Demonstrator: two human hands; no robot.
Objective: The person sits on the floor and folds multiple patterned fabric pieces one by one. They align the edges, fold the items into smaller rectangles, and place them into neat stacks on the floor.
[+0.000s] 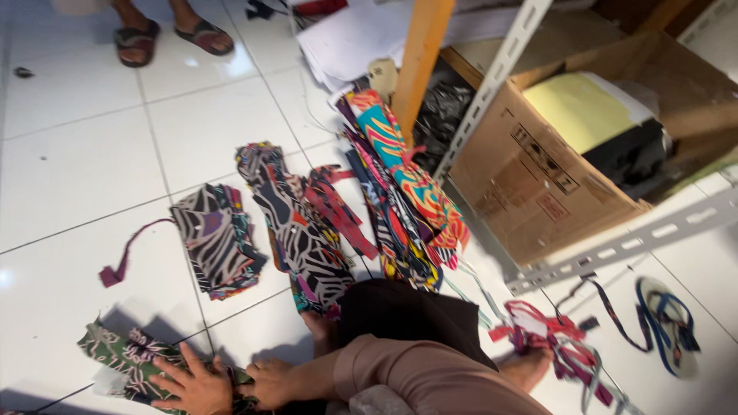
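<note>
A green patterned piece of fabric (pixel 123 355) lies flat on the white tiled floor at the bottom left. My left hand (pixel 192 386) rests on it with fingers spread and palm down. Right beside it, my right hand (pixel 269 382) has its fingers curled on the fabric's near edge; a brownish sleeve (pixel 415 376) covers that arm. A dark cloth (pixel 407 311) lies over my lap, and my bare foot (pixel 529 369) shows to the right.
Stacks of patterned fabric pieces lie ahead: a black-and-white one (pixel 217 240), a long dark one (pixel 300 230) and a bright orange-teal one (pixel 407 184). A cardboard box (pixel 530 177), a metal shelf rail (pixel 615 246), a sandal (pixel 669 323) and another person's sandalled feet (pixel 165 34) surround them.
</note>
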